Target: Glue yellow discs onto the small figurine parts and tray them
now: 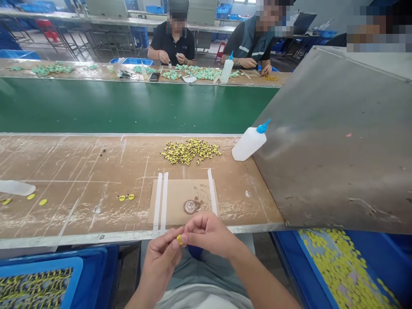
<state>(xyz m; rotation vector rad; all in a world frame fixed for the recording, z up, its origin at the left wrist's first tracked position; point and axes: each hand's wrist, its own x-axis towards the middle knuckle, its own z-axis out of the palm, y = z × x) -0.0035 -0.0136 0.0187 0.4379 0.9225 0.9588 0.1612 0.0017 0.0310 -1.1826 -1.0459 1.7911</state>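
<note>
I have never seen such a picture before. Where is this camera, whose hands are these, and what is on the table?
This picture comes from a camera worn on a person's head, looking forward and down. There is no machine here: these are the person's own bare hands. The left hand and right hand pinch a small yellow piece. On the brown workbench lie a heap of yellow-and-black pieces, a white squeeze bottle and a cardboard sheet. Beyond a green belt, other people sit at another bench.
</note>
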